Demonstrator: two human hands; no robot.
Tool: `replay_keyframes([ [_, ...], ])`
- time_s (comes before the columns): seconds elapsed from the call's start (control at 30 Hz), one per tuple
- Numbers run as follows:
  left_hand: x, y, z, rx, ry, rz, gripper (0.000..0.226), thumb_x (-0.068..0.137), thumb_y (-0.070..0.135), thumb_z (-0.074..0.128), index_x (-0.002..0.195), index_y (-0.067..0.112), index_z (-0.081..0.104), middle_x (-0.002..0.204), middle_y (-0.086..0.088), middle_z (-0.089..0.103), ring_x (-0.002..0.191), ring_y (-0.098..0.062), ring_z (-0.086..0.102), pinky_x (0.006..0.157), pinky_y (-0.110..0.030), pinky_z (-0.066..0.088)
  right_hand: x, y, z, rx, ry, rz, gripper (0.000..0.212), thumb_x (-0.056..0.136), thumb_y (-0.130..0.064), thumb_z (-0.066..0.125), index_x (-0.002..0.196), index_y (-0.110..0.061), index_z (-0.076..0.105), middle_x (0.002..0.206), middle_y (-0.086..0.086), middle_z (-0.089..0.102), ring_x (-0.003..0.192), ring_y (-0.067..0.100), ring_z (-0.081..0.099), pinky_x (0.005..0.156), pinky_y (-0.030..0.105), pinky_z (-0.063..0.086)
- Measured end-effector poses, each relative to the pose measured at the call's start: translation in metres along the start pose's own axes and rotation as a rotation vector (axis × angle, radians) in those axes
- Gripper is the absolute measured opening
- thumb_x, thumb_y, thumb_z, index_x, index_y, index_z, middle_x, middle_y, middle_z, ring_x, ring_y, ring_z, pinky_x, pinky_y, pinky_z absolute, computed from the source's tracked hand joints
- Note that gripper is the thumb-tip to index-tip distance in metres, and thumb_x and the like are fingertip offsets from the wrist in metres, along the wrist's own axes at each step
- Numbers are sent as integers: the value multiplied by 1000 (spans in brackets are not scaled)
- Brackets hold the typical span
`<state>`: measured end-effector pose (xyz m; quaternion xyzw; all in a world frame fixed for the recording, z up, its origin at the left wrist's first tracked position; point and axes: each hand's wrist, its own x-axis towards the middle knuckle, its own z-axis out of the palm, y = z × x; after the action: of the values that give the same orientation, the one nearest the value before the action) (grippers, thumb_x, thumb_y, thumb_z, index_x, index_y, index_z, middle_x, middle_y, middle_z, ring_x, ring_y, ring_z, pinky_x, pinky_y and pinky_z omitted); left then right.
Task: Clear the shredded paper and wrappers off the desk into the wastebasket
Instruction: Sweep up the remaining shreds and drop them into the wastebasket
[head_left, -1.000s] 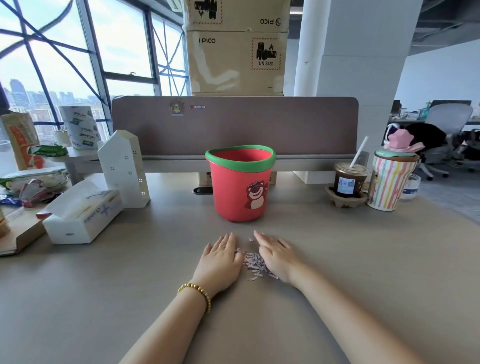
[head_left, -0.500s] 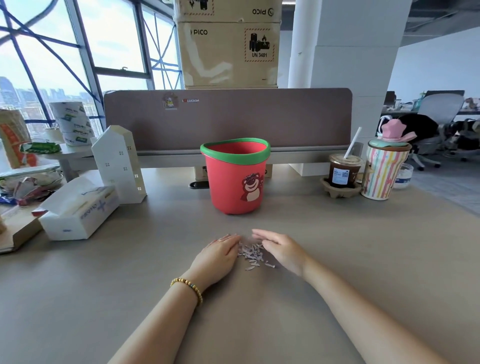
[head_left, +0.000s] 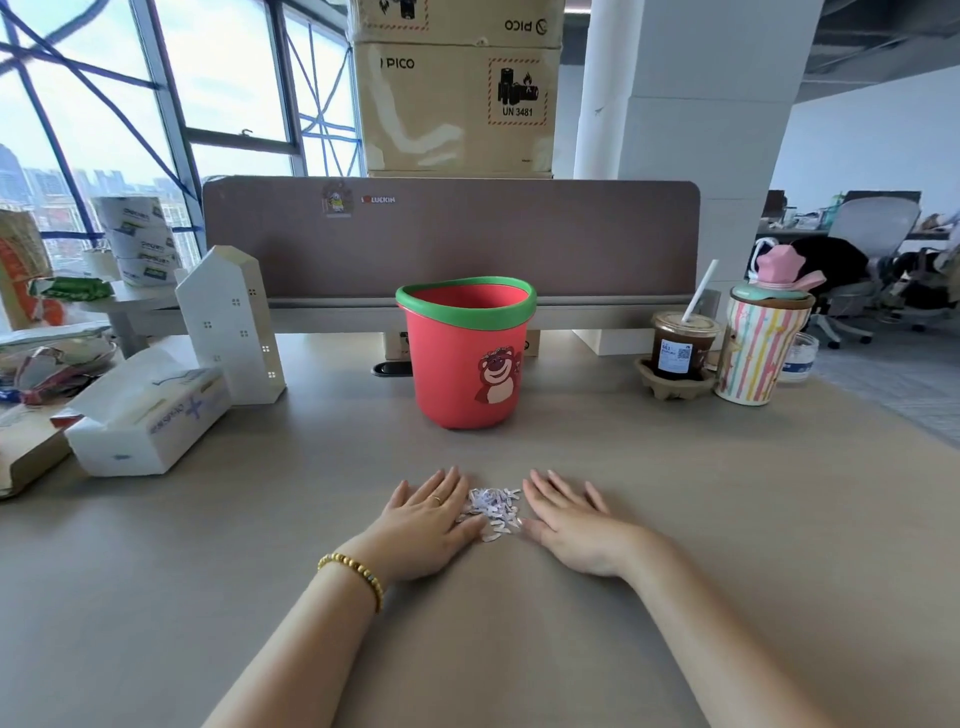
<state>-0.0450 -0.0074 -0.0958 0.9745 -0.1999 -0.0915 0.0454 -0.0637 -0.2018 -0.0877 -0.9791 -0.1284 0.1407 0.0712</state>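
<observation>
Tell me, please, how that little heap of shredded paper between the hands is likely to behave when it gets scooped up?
The shredded paper is many tiny loose strips, so it will probably scatter rather than lift as one clump. The bits look very light and may cling to the left hand or right hand. Some lie flat on the desk, likely needing pinching or sweeping.

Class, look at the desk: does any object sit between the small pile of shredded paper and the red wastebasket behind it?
Nothing visible does. Only bare grey desktop lies between the small pile of shredded paper and the red green-rimmed wastebasket. The left hand and right hand flank the pile.
</observation>
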Motion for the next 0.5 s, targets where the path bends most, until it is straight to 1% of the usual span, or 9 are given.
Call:
replay_keyframes([
  [0.07,2,5,1,-19,13,36,65,96,52,18,149,20,-1,159,2,-5,147,-12,-7,121,-39,-5,5,-5,1,13,28,-25,56,101,-39,17,149,-19,-2,159,-7,-12,146,8,-14,120,43,-9],
  [0.13,0,4,-1,-103,26,73,72,93,56,30,149,21,2,160,2,1,147,-12,-2,121,-35,-1,8,-5,2,65,62,-47,55,101,-39,21,150,-21,3,160,-7,-6,147,8,-9,121,41,-6],
  [0.2,-1,3,-5,-200,66,101,81,88,54,47,149,21,6,158,1,13,146,-16,9,119,-29,7,9,-2,1,147,112,-67,58,99,-40,31,149,-21,10,160,-7,4,147,12,-1,121,37,0],
  [0.27,0,4,-7,-271,147,102,82,85,48,56,149,19,14,154,-1,26,142,-20,20,115,-25,16,9,-1,1,201,170,-75,63,95,-43,43,149,-22,16,158,-7,14,145,18,9,119,32,8],
  [0.37,6,7,-4,-352,250,94,67,86,39,59,144,19,31,141,-5,42,129,-21,36,108,-22,27,13,-6,3,196,273,-69,64,91,-45,50,147,-25,24,149,-4,30,135,20,24,113,30,19],
  [0.43,8,9,-2,-372,276,107,54,88,31,59,138,17,43,132,-9,47,118,-22,47,101,-20,33,17,-10,5,189,334,-76,59,91,-43,51,144,-25,32,140,-1,38,129,21,31,110,30,24],
  [0.5,9,11,-1,-388,307,129,42,90,24,58,130,16,52,123,-11,49,105,-22,54,90,-15,35,19,-12,6,241,356,-92,51,92,-39,52,139,-23,42,129,1,44,124,21,35,106,28,28],
])
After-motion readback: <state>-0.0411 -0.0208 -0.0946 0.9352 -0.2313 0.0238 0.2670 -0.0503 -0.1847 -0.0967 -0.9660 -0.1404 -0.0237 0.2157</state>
